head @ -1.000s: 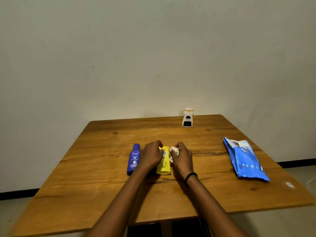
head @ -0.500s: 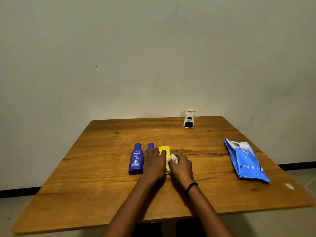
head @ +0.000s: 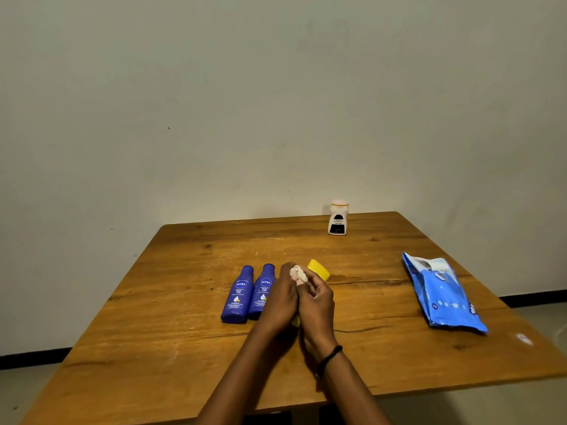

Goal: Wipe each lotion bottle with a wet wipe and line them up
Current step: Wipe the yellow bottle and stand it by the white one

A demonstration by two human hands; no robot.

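Two blue Nivea lotion bottles (head: 235, 297) (head: 262, 291) lie side by side on the wooden table (head: 171, 342), caps pointing away from me. To their right lies a yellow bottle (head: 319, 269), mostly hidden under my hands, with only its far end and a sliver near my wrists showing. My left hand (head: 280, 299) and my right hand (head: 316, 302) are pressed together above it. Both pinch a crumpled white wet wipe (head: 298, 273) at their fingertips. A small white bottle with a black label (head: 337, 219) stands upright at the far edge.
A blue pack of wet wipes (head: 441, 296) lies flat near the table's right edge, flap peeled open. A small white scrap (head: 523, 338) sits near the front right corner. A plain wall stands behind the table.
My left hand has left the yellow bottle and joined the right hand on the wipe. The second blue bottle is now uncovered beside the first. The yellow bottle's far end points more to the right.
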